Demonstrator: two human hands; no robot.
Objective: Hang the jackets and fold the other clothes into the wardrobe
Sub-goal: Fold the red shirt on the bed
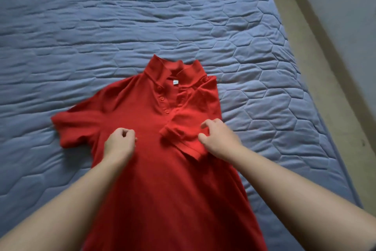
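We look down on a bed (254, 51), its quilted blue cover (101, 27) rumpled on our left. A red polo shirt (162, 179) lies front up on it, collar away from us, right-side sleeve folded across the chest.

red polo shirt (154, 169) flat on bed, one sleeve folded in.

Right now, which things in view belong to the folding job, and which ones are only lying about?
Job: shirt; left grip; right grip.
Lying about: mattress; beige strip beside it.
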